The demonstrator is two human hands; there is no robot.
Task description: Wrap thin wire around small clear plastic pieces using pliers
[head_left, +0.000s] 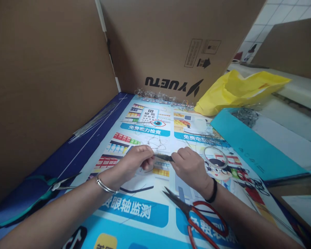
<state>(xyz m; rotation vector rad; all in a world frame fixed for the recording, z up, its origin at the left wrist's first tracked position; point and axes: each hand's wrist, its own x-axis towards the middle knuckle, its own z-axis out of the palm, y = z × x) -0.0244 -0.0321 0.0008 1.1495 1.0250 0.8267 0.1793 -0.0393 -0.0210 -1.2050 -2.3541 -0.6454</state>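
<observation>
Over the middle of the printed poster [160, 193], my right hand [188, 166] is closed around a slim dark tool [163, 157] that points left; its kind I cannot make out. My left hand [140, 159] meets the tool's tip with fingers pinched together, and what lies between them is too small to see. Just beyond the fingers shows a looped thin wire shape [155, 142]. Red-handled scissors [189, 207] lie open below my right hand. To the left of my left forearm rest green-handled pliers [45, 195], jaws apart.
Cardboard walls [155, 41] close off the left and back. Straight wires [93, 122] lie at left, tangled wire pieces [160, 95] along the back. At right are a clear ring-shaped roll [216, 157], black wire loops [254, 181], a blue box [238, 138] and a yellow bag [235, 91].
</observation>
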